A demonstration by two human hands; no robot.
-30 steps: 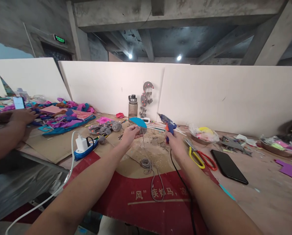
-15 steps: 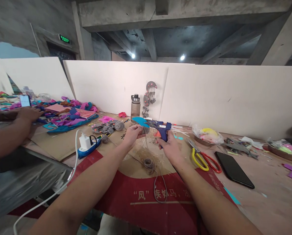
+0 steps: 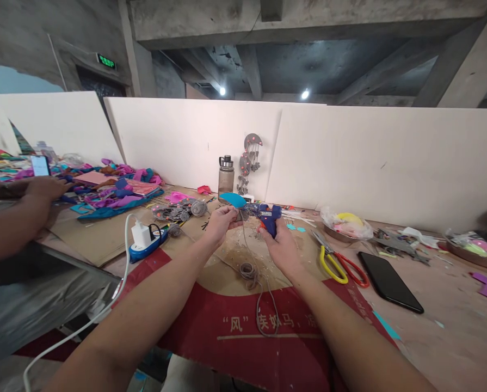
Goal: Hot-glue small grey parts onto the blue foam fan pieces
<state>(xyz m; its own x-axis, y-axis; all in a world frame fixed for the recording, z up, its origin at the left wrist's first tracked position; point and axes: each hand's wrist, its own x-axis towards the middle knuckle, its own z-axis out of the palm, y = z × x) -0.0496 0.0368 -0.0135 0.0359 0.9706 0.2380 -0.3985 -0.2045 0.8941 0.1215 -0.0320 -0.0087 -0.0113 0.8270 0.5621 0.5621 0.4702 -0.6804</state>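
Observation:
My left hand (image 3: 222, 222) pinches a small piece that has a blue curved part (image 3: 233, 200) on top and grey below. In my right hand (image 3: 281, 239) is a blue glue gun (image 3: 270, 216), its fingers wrapped round the handle and its nozzle pointing left at the grey part. Grey yarn (image 3: 248, 272) runs down from the held piece to a loose coil on the brown paper. A grey moon-shaped hanging ornament (image 3: 253, 142) is on the white board behind.
Scissors (image 3: 335, 261) and a black phone (image 3: 390, 280) lie right. A bottle (image 3: 226, 177) stands behind my left hand. Left are a power strip (image 3: 147, 247), grey yarn pieces (image 3: 180, 209), colourful scraps (image 3: 121, 196) and another person's hand (image 3: 49, 188).
The glue gun has tilted and shifted slightly down and left. The blue part in my left hand has tipped a little. The view has moved slightly.

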